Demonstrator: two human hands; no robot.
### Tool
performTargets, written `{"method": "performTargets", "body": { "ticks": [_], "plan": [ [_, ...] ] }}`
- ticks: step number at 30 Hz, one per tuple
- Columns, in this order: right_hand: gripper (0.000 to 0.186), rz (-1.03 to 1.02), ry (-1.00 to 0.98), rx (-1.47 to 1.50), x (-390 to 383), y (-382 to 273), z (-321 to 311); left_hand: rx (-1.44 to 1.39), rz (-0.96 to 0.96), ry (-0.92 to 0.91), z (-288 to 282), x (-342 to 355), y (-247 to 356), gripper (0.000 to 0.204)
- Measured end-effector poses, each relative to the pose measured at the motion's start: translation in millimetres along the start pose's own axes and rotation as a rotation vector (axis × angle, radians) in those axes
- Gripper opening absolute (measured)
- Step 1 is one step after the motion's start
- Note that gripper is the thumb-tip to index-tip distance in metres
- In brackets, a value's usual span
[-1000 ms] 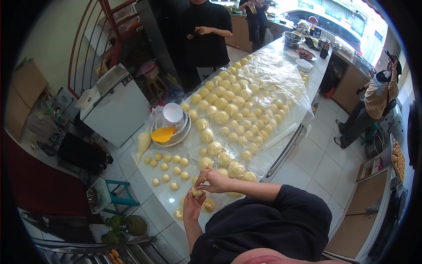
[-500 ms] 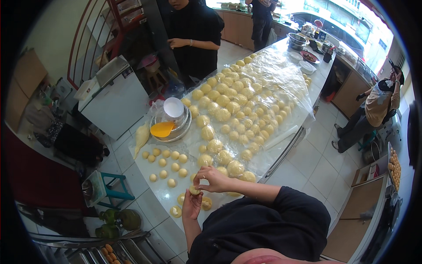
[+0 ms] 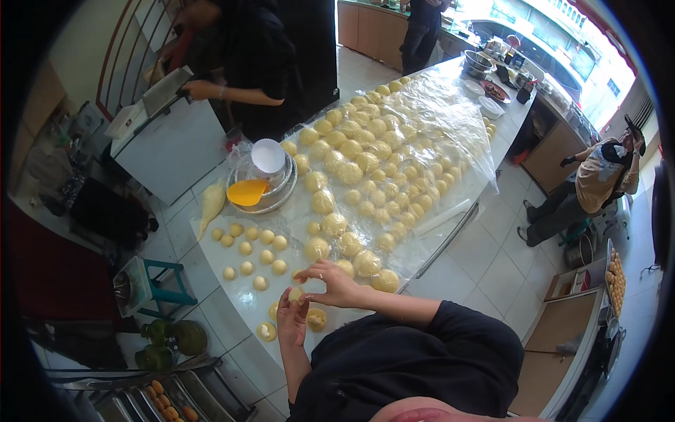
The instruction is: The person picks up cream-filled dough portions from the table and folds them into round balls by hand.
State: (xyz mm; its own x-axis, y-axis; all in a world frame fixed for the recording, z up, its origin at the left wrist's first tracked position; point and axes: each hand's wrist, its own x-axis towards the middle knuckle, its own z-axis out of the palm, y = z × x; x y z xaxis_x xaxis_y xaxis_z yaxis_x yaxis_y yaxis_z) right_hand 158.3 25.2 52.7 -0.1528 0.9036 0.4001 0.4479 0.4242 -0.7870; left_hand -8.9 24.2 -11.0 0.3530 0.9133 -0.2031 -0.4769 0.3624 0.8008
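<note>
Left hand (image 3: 292, 320): fingers and thumb closed around a small dough piece (image 3: 296, 292), raised over the near corner of the table (image 3: 242, 299). Right hand (image 3: 329, 283): partly open, forefinger arched apart from the thumb; thumb tip at the edge of the piece. Whether it presses there, I cannot tell.

Just below my hands lie flattened dough rounds; the nearest round (image 3: 266, 331) bears white filling, and another round (image 3: 316, 320) sits right of my left wrist. Small dough balls (image 3: 266, 257) are spread to the left. Beyond them: a filled piping bag (image 3: 212, 204), lying beside a bowl that carries an orange scraper (image 3: 246, 192). Larger dough balls (image 3: 349, 244) rest under clear plastic sheeting (image 3: 436, 126).
</note>
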Motion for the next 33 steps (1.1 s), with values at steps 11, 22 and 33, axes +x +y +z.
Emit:
{"method": "performTargets", "body": {
  "ticks": [11, 22, 33],
  "plan": [
    [0.01, 0.053, 0.032, 0.0, 7, 10, 3, -0.38, -0.144, -0.032, 13, 6, 2, 0.038],
    [0.016, 0.01, -0.052, -0.002, 23, 16, 0, -0.198, -0.109, 0.123, 7, 18, 3, 0.036],
    [0.015, -0.078, -0.054, -0.099, 30, 26, -1, -0.356, 0.003, 0.14, 31, 20, 14, 0.033]
  ]
}}
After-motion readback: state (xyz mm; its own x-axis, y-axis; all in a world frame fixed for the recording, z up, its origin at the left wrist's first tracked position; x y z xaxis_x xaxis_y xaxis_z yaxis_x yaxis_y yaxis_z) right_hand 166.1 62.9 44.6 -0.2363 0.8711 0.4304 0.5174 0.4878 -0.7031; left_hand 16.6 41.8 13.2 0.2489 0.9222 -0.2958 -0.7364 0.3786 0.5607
